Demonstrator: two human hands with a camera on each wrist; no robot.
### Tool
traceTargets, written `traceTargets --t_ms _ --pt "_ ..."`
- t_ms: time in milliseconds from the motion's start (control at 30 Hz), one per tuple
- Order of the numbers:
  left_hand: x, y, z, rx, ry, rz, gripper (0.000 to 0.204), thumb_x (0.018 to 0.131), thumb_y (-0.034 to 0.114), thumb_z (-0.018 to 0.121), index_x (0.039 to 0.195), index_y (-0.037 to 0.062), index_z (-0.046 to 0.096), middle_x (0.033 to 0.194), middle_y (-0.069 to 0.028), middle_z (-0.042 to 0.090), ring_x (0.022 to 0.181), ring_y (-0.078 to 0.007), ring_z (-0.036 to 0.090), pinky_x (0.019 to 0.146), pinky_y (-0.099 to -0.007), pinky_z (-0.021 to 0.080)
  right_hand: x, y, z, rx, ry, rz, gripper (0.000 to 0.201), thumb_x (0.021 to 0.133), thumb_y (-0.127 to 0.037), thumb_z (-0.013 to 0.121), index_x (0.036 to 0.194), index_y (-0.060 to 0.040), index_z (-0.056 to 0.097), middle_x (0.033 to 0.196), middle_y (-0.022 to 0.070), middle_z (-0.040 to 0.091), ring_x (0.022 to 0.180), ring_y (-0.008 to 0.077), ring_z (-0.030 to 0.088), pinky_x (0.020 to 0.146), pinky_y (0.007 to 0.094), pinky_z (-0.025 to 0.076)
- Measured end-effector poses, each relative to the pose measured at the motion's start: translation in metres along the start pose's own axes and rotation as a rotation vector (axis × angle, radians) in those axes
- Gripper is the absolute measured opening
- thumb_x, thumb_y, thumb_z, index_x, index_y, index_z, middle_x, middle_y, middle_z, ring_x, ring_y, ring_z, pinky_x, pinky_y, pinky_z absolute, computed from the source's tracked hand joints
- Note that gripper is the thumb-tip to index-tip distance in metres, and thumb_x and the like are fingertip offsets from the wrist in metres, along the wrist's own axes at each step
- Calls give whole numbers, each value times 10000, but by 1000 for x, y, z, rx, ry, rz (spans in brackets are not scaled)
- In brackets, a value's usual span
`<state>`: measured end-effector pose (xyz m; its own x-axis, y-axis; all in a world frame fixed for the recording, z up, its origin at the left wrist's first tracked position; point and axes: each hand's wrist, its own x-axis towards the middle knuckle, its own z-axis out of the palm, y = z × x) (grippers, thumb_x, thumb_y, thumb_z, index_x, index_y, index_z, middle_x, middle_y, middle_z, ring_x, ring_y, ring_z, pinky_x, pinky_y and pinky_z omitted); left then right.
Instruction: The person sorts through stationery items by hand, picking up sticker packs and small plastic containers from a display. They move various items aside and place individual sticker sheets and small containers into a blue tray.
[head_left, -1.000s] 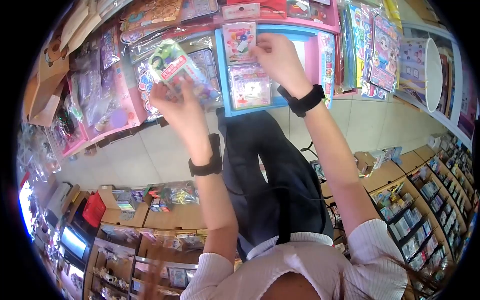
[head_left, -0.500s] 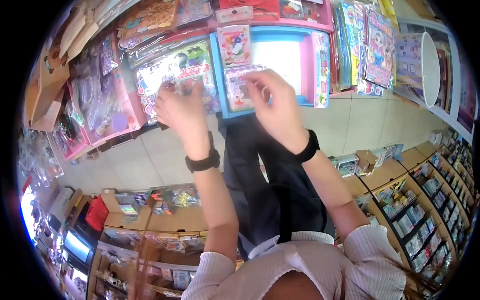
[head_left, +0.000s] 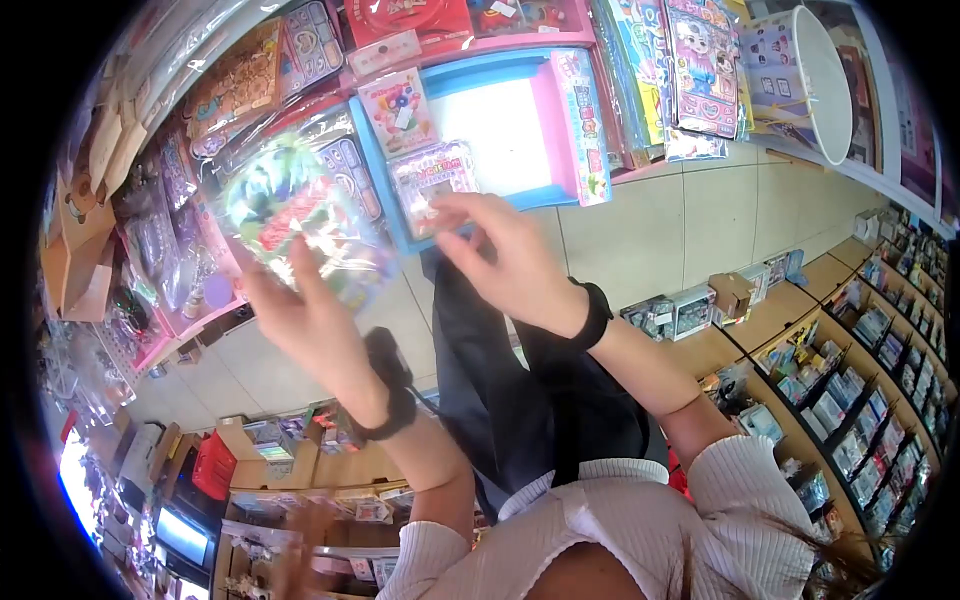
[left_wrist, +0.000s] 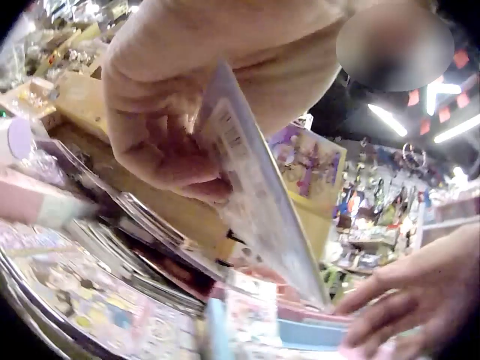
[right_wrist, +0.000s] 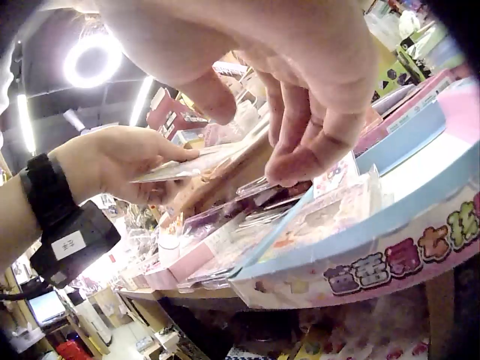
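Note:
The left hand [head_left: 315, 325] pinches a clear packet with green and red print [head_left: 290, 215], tilted above other flat packets. In the left wrist view, the thumb and fingers grip the packet [left_wrist: 259, 202] at one edge. The right hand [head_left: 525, 265] is at the near left corner of a blue-and-pink tray [head_left: 545, 195], its fingers loosely bent near a small packet [head_left: 430, 175]; contact is unclear. Another small packet [head_left: 400, 112] with a fruit-like print lies behind it. In the right wrist view, the right hand [right_wrist: 315, 82] shows nothing between its fingers.
Upright packets [head_left: 705, 70] and a large white tub [head_left: 820, 85] stand at the right. Brown paper packaging [head_left: 80, 225] and bagged items [head_left: 165, 240] crowd the left. Shelves of small goods [head_left: 860, 420] stand at the lower right, across the tiled floor [head_left: 640, 235].
The left hand has lifted and tilted its packet off the flat packets. The right hand has moved from the rear small packet towards the nearer one. The head view has shifted.

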<state>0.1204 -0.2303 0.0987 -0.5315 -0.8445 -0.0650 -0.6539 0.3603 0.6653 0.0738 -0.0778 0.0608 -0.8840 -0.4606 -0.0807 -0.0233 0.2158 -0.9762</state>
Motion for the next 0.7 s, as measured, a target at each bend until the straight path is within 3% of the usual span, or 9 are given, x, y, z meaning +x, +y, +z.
traceTargets --t_ms 67,133,200,300,333,467,567,600,700 --pt "-16 4 8 -450 -163 -61 248 847 106 559 1036 -31 474 896 -105 585 829 -122 564 692 -239 450 -3 -5 -2 -7 -6 -30 300 804 -73 575 1079 -3 477 865 117 601 734 223 590 618 295 456" --pt "-28 4 19 -551 -326 -156 254 848 106 562 1045 -34 482 917 -86 587 828 -117 561 705 -234 439 -13 -8 -7 -23 -11 -54 366 807 -90 588 1129 -1 439 872 116 610 720 194 596 611 280 458" --pt "-38 2 31 -607 -415 -99 259 846 102 564 1052 -34 486 916 -82 595 799 -115 569 673 -235 445 -24 -9 -12 200 -29 190 390 807 -71 591 1149 -6 416 831 112 616 668 146 591 586 248 452" --pt "-48 4 45 -533 -561 -81 272 847 95 568 1070 -46 502 864 -70 619 778 -78 553 681 -205 431 -35 8 -24 344 133 319 257 824 -26 559 1057 5 455 787 59 613 646 74 555 572 214 441" --pt "-50 10 45 -330 -533 -24 245 829 80 576 1040 -38 532 856 -75 626 753 -91 555 674 -224 434 -36 13 -32 341 200 354 226 830 -21 551 1036 5 462 785 49 610 655 68 551 576 208 439" --pt "-46 -4 64 -220 -438 192 233 807 71 583 1025 -7 557 846 -91 627 700 -139 553 670 -256 437 -18 23 -67 190 463 234 184 831 -19 547 997 16 474 774 54 604 684 79 566 588 210 438" --pt "-40 -1 64 -145 -407 295 243 792 62 584 1028 9 559 910 -105 603 785 -207 542 719 -308 429 -3 31 -78 101 464 207 217 822 -23 559 1015 27 472 746 75 607 665 83 574 564 213 437" --pt "-39 2 63 -109 -406 322 254 783 54 583 1032 12 554 967 -117 583 872 -261 534 766 -350 421 4 30 -78 -10 402 221 248 804 -11 565 1028 30 469 739 116 608 650 138 595 557 249 448" --pt "-36 3 64 9 -367 492 278 770 68 596 1040 22 547 1046 -112 555 963 -270 504 823 -369 393 17 31 -69 -263 282 203 319 763 15 573 1060 29 458 739 195 597 656 269 608 566 335 461"
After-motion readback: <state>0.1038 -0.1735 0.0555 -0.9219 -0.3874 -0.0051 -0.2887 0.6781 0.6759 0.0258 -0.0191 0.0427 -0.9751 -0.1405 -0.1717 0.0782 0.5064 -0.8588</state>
